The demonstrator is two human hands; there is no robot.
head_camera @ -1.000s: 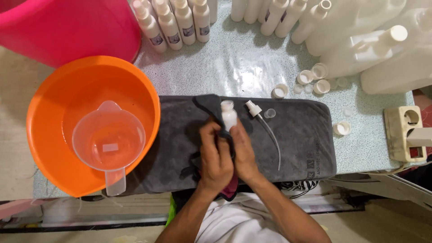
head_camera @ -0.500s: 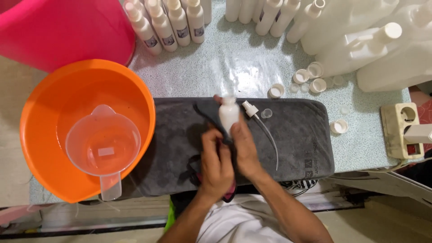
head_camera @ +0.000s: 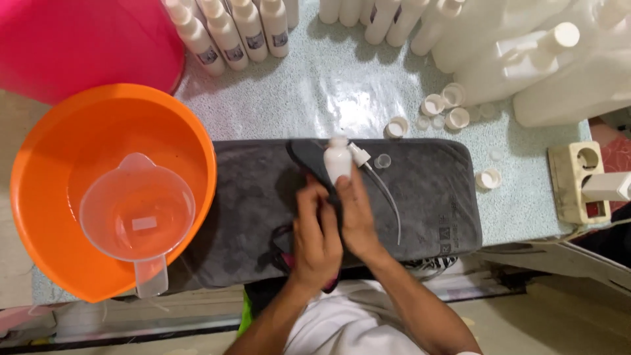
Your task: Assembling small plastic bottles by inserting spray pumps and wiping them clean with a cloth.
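My right hand (head_camera: 358,213) is wrapped around the lower body of the small white bottle (head_camera: 338,160), fingers closed on it, while my left hand (head_camera: 315,233) presses a fold of dark cloth (head_camera: 309,158) against the bottle's side, fingers curled round the cloth. A second ago the bottle sat lower in my grip with the cloth bunched around it; now it stands further out of my hands, its open neck pointing to the far side, and the cloth has slid down its left flank. To me that reads as a wiping stroke nearly run along its length.

The bottle is over the middle of the grey towel (head_camera: 250,197). Just right of it lies the spray pump (head_camera: 360,156) with its long dip tube (head_camera: 391,204), unmoved, a small clear cap (head_camera: 382,160) beside it. The orange basin (head_camera: 79,138) holding the clear measuring jug (head_camera: 137,217) sits at the left, as before.
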